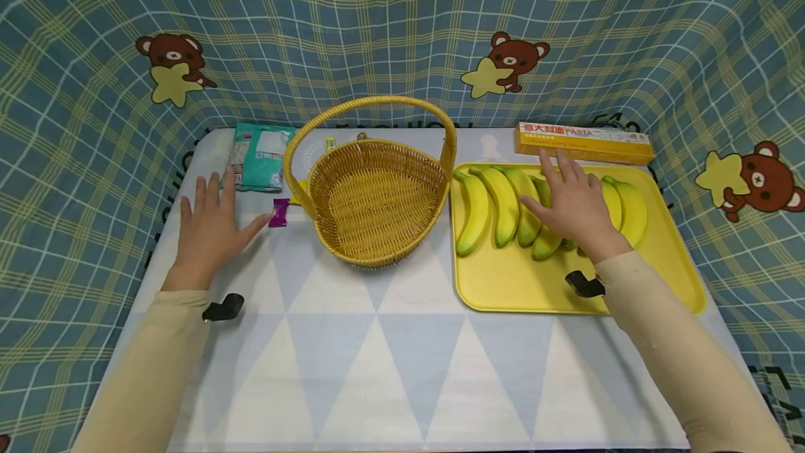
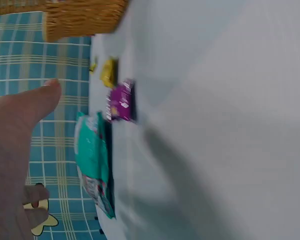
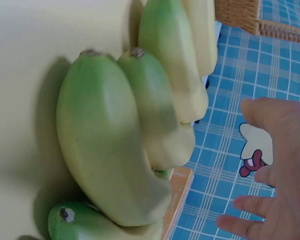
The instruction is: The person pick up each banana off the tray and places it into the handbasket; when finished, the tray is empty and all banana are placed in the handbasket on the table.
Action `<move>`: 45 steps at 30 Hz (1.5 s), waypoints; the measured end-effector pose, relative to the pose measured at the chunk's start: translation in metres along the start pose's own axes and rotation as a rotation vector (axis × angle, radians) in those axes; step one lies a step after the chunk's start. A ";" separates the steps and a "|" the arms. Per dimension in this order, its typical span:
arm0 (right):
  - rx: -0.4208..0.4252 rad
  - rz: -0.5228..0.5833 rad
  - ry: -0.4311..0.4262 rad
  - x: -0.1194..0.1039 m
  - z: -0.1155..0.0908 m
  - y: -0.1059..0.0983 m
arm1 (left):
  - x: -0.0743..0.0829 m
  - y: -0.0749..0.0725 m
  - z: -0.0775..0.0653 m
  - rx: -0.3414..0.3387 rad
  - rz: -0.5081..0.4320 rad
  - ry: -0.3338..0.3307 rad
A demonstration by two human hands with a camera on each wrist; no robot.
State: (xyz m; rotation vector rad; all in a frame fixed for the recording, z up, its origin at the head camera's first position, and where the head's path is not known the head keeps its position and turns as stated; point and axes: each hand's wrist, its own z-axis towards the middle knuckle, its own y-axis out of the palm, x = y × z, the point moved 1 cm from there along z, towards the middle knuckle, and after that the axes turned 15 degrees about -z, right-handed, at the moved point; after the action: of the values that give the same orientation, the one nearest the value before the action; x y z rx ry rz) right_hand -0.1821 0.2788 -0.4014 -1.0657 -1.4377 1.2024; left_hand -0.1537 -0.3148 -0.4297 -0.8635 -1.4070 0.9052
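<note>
My left hand (image 1: 210, 236) is spread with straight fingers at the left of the table, holding nothing. Its thumb points toward a small purple wrapped candy (image 1: 279, 212), and a teal packet (image 1: 260, 159) lies beyond its fingertips. Over a row of several bananas (image 1: 476, 215) hangs my right hand (image 1: 575, 208), fingers extended and nothing in its grip; it hides part of the row. The bananas lie on a yellow tray (image 1: 503, 292). In the right wrist view, the hand's thumb and fingers are apart from the nearest banana (image 3: 100, 135). Between the hands stands a wicker basket (image 1: 377, 208) with nothing inside.
A pasta box (image 1: 585, 144) lies behind the tray, close to the curtain (image 1: 339, 33) printed with bears. A yellow wrapped piece (image 2: 109, 72) sits beside the basket, partly hidden by it in the head view. The basket's tall handle (image 1: 377, 100) arches up.
</note>
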 end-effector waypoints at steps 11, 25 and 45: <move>-0.142 0.276 0.005 -0.016 -0.006 -0.010 | 0.028 -0.018 -0.001 0.056 -0.447 0.108; -0.167 0.384 -0.097 -0.060 -0.002 -0.008 | 0.077 -0.023 -0.003 0.011 -0.872 0.315; -0.187 0.267 -0.063 -0.100 0.031 0.013 | 0.094 -0.024 0.002 0.046 -1.068 0.311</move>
State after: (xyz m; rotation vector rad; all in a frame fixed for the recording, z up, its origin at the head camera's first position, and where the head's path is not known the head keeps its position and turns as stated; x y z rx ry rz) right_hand -0.1948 0.1776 -0.4292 -1.3940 -1.5136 1.3165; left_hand -0.1583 -0.2402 -0.3687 -0.1143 -1.3013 -0.0210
